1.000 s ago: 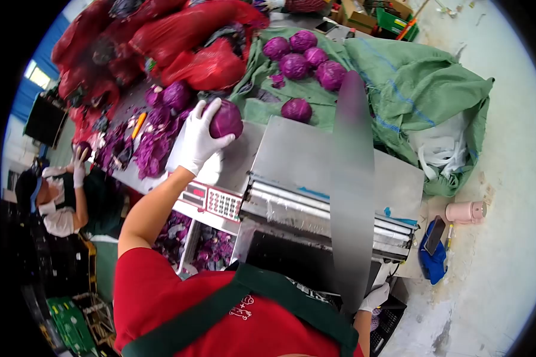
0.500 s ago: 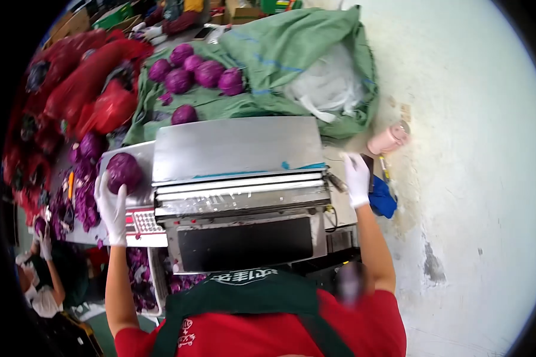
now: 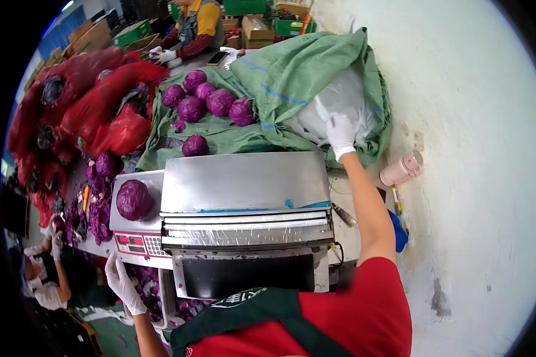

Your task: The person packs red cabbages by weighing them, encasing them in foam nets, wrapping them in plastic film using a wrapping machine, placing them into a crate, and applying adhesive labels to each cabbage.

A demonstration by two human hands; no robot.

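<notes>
A purple cabbage (image 3: 134,200) rests on the metal plate of a scale (image 3: 138,243) whose red display is lit. Below the scale's keypad, my left hand (image 3: 124,287), in a white glove, is empty with its fingers apart. My right hand (image 3: 340,134), also gloved, reaches to the white plastic bags (image 3: 333,107) in the green sack (image 3: 304,71); its fingers are closed on a white bag's end. Between my arms stands the metal wrapping machine (image 3: 247,181), with a black panel (image 3: 249,275) at its front.
Several cabbages (image 3: 220,102) lie on green cloth behind the machine. Red net sacks (image 3: 95,98) fill the left. A pink bottle (image 3: 402,168) stands by the wall at right. One person (image 3: 199,27) works at the back, another (image 3: 47,279) at far left.
The cabbage has been let go onto the scale. My left hand has drawn back toward me. My right hand has come up from low right to the white bags.
</notes>
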